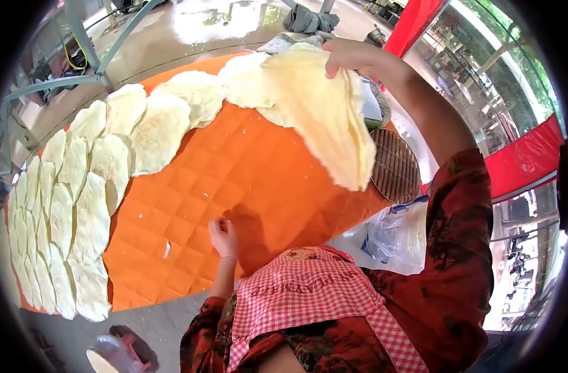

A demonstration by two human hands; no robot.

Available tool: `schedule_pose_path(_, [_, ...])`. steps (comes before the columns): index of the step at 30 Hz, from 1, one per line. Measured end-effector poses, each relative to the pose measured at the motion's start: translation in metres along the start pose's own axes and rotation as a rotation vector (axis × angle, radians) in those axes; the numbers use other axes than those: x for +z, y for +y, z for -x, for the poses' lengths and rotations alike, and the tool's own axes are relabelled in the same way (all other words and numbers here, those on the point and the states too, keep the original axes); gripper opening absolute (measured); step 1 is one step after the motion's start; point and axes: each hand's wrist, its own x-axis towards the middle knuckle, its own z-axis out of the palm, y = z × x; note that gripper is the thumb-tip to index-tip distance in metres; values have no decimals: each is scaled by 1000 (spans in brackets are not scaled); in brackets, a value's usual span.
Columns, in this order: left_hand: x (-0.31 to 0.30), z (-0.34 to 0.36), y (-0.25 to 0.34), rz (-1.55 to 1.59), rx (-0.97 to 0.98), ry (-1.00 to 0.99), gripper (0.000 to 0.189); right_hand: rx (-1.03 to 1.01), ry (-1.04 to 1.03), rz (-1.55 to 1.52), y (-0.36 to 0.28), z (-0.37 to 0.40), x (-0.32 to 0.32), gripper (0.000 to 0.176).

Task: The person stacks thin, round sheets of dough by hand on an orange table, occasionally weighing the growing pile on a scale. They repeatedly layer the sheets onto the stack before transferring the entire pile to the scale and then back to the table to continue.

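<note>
Here, we see two bare hands held well apart over a broad orange cover [190, 193] with a quilted pattern that fills the middle of the frame. The right hand [351, 57], at the top right of centre, is clamped on the upper edge of a layered bundle of pale sheets [326, 115], its thumb lying over the near face. The bundle hangs from that grip down towards the right of centre, its lower end narrowing to a ragged edge, and its left side overlaps our view of the rounds behind it. The left hand [223, 236], just below the centre, has its fingers loosely curled with nothing visible in them; we cannot tell whether the fingertips meet the thumb, nor whether the hand touches the cover, though its shadow falls just beside it. Thin pale rounds [159, 133] lie in overlapping rows along the left side of the cover and in a curve across its top, reaching the bundle. Near the left hand, towards the lower left, we find a small white scrap [166, 250]. Just beside the bundle's lower end, at the right, sits a brown ribbed disc [396, 166], and below that we make out a clear plastic bag [393, 233]. At the bottom centre we look down on a red-checked apron [309, 289], worn over dark red patterned sleeves [459, 199].
</note>
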Motion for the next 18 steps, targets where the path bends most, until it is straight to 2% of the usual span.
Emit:
schedule_pose_path(2, [-25, -29, -18, -9, 3, 104, 7, -14, -2, -295, -7, -3, 15, 52])
schedule_pose_path(5, [-77, -74, -47, -6, 3, 246, 7, -8, -41, -680, 17, -2, 58, 54])
schedule_pose_path(7, [-105, -99, -71, -77, 63, 359, 8, -302, -25, -1006, 38, 13, 131, 56])
schedule_pose_path(8, [-116, -107, -82, -146, 54, 359, 8, -198, -51, -1061, 66, 5, 172, 59])
schedule_pose_path(9, [-124, -111, -90, -218, 43, 360, 8, -235, -7, -1047, 74, 16, 211, 59])
schedule_pose_path(10, [-128, -112, -96, -274, -19, 328, 8, -147, -43, -1084, 107, 6, 260, 58])
schedule_pose_path(11, [-130, -111, -99, -333, -82, 297, 7, -155, -4, -1112, 127, 5, 305, 52])
schedule_pose_path(13, [-129, -105, -98, -506, -4, 264, 9, 254, -217, -1220, 150, 11, 349, 43])
schedule_pose_path(15, [-124, -102, -81, -665, 77, 236, 10, 463, -59, -798, 169, -14, 335, 38])
schedule_pose_path(16, [-120, -104, -78, -705, 57, 232, 11, 554, 17, -585, 181, -31, 325, 36])
schedule_pose_path(18, [-116, -106, -77, -788, 18, 219, 13, 276, 469, -683, 223, -100, 302, 24])
